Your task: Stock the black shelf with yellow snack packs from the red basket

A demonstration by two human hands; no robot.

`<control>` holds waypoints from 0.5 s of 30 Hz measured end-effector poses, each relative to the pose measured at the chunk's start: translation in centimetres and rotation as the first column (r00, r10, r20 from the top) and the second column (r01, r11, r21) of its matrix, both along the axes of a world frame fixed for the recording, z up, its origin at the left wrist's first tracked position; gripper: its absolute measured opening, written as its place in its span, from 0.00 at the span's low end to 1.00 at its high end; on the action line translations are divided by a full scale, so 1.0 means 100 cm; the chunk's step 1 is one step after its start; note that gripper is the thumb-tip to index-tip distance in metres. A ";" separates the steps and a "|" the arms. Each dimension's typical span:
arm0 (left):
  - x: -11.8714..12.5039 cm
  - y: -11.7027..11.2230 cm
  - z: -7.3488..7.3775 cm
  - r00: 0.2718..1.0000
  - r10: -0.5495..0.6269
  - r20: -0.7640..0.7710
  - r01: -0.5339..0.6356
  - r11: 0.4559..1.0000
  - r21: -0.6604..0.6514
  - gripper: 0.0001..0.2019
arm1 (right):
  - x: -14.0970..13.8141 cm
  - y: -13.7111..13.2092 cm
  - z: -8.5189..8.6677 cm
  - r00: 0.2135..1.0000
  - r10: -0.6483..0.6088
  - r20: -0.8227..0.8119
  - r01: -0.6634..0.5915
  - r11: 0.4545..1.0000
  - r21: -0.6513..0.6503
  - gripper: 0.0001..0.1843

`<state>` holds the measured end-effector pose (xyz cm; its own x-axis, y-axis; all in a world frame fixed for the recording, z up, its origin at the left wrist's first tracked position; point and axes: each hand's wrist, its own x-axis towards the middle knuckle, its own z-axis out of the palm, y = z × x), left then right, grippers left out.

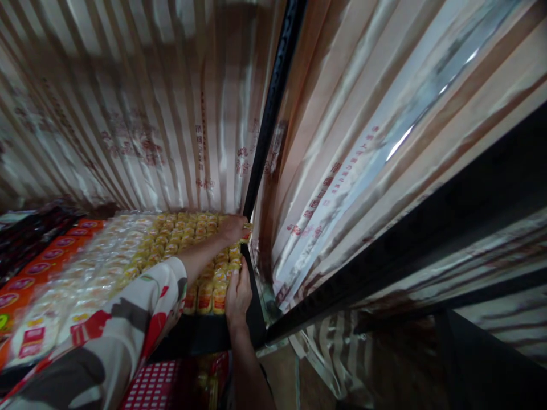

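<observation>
Left hand (234, 228): at the far right corner of the display, fingers bent, partly turned from view. At its fingertips, one small yellow-and-red plastic-wrapped packet (247, 227), half covered; whether it is gripped or only touched cannot be told.

Right hand (238, 293): along the right edge of the display, fingers extended and close together, against the end packets. Palm hidden; whether anything is held cannot be told.

Sleeve (128, 319), loose, white with grey, red and green patches: on the left arm, covering part of the goods beneath. Right forearm bare, cut off by the lower edge.

Rows of small yellow plastic-wrapped packets (171, 233): beneath and around both hands, closely set; red labels show on the front ones, lettering too blurred to read.

Black flat shelf (200, 336): under the packets, bare along the front.

Pale round goods in clear wrap (85, 267): left of the yellow rows, outlines smeared.

Orange packaging with pink ovals (51, 256): further left. Dark glossy packages (25, 242): beyond, cut off, contents indistinct.

Red lattice-patterned surface (151, 381): below the shelf, largely cropped.

Black metal post (273, 108): behind the corner, top out of frame.

Beige pleated sheeting with red print (171, 114): backdrop, characters mostly illegible.
</observation>
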<state>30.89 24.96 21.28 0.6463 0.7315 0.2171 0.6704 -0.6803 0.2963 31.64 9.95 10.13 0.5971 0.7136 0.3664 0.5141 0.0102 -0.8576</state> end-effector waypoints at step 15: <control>0.014 0.008 -0.011 0.976 0.145 -0.165 -0.116 0.978 0.172 0.09 | 0.001 0.000 -0.002 1.000 -0.008 -0.004 0.008 1.000 0.028 0.29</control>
<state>32.33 25.76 20.18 0.5859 0.7770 0.2303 0.7884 -0.6123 0.0602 31.78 9.98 9.89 0.6044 0.6982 0.3838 0.5108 0.0301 -0.8592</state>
